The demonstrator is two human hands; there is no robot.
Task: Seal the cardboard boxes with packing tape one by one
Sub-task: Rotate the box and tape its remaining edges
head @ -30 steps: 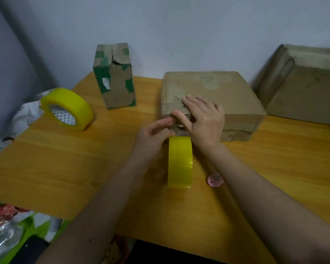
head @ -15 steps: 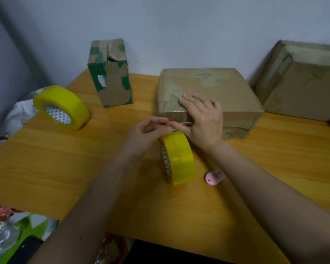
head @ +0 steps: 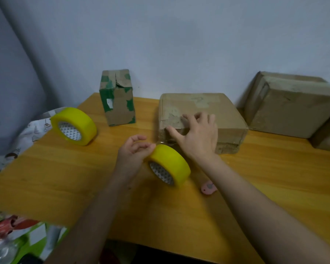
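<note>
The right hand (head: 198,136) lies spread and flat over the near left corner of the flat brown cardboard box (head: 204,119), fingers straight on its top and thumb stretched down the front face, pressing where a clear strip of tape seems to run over the edge, though the strip itself is hard to make out. Just to the left of it, the left hand (head: 135,149) has its fingers curled against the upper rim of the yellow roll of packing tape (head: 170,166), which stands tilted on the wooden counter (head: 65,178) directly in front of the box. Half a second ago that roll stood nearly edge-on to the camera; it has now swung round so its patterned core faces the person, and the right hand's fingers have fanned wider over the corner. That suggests the tape's free end is anchored and the roll is being turned ready to draw a length across the box, so sealing of this first box has only begun. Beyond the left hand stand a tall green-and-brown cardboard box (head: 117,98) with its top flaps gaping and, farther left, a second yellow tape roll (head: 73,125). A small pink cutter (head: 208,188) lies under the right forearm, and a large brown cardboard box (head: 293,109) waits far right of the right hand.
</note>
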